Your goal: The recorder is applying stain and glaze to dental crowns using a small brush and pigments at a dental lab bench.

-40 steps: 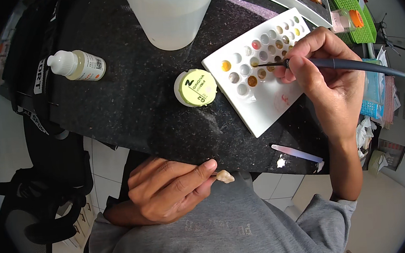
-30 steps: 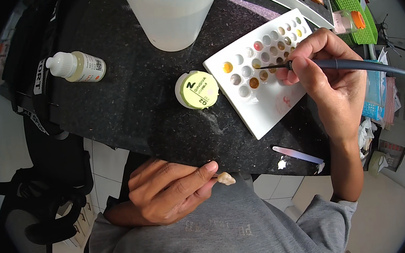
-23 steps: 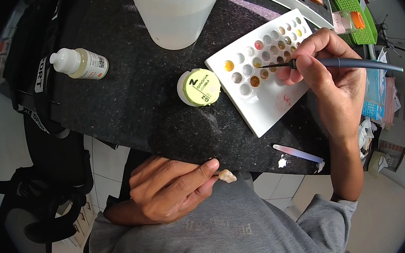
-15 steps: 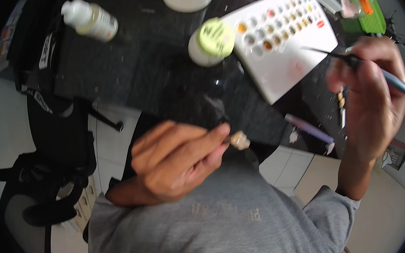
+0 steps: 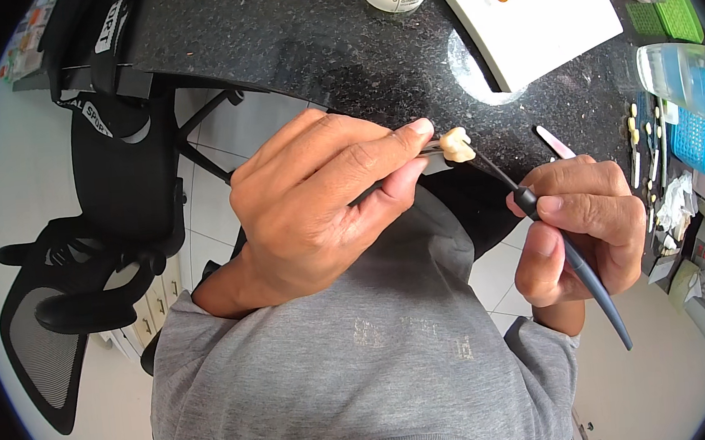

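Brush (image 5: pixel 576 259) now beside tooth-shaped piece (image 5: pixel 456 145)

black chair (image 5: pixel 126 177) beside dark speckled table (image 5: pixel 269 34), pale tiled floor (image 5: pixel 211 215)

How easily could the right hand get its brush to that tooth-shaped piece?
Probably yes: the brush in the right hand points at the tooth-shaped piece, nothing visible between; the left hand sits opposite.

Left hand (image 5: pixel 321 193) grips a holder (image 5: pixel 431 149) with a tooth-shaped piece (image 5: pixel 456 145), right hand (image 5: pixel 594 220) a brush (image 5: pixel 576 261).
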`<state>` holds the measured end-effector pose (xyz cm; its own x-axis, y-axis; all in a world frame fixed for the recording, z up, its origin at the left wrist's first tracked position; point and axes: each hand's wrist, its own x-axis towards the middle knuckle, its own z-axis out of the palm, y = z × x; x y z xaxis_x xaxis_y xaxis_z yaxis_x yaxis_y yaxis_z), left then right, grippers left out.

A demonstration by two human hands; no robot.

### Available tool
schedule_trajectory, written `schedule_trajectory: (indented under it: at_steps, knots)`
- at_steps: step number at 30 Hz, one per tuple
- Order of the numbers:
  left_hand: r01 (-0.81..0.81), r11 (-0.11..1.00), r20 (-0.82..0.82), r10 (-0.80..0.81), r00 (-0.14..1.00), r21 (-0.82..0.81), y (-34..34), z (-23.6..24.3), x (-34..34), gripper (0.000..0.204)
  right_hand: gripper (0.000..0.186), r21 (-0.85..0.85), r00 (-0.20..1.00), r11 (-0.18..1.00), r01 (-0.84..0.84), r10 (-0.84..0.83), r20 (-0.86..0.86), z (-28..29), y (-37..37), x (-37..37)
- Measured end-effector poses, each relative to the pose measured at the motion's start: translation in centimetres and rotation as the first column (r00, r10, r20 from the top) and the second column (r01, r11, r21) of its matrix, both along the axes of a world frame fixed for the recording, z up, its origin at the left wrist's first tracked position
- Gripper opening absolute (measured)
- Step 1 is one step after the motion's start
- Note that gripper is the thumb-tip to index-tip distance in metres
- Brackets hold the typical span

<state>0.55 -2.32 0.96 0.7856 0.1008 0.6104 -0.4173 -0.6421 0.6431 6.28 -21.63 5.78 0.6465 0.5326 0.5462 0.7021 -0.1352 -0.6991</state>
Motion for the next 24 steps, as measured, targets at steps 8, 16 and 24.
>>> schedule_trajectory:
  at_steps: [8, 16, 24]
  knots:
    - [-0.003, 1.0, -0.005, 0.003, 1.0, 0.013, 0.03, 0.15, -0.03, 0.034, 0.017, -0.016, 0.999, 0.999, -0.037, 0.036, -0.017, 0.25, 0.04, 0.3]
    - [0.003, 1.0, -0.004, -0.003, 1.0, 0.017, 0.1, 0.07, 0.24, 0.034, 0.017, -0.027, 0.996, 0.996, -0.084, 0.084, 0.004, 0.19, -0.22, 0.82]
    - [0.004, 1.0, -0.014, -0.004, 1.0, 0.018, 0.11, 0.16, 0.07, 0.035, 0.015, 0.016, 0.998, 0.998, -0.062, 0.062, -0.02, 0.19, 0.04, 0.5]
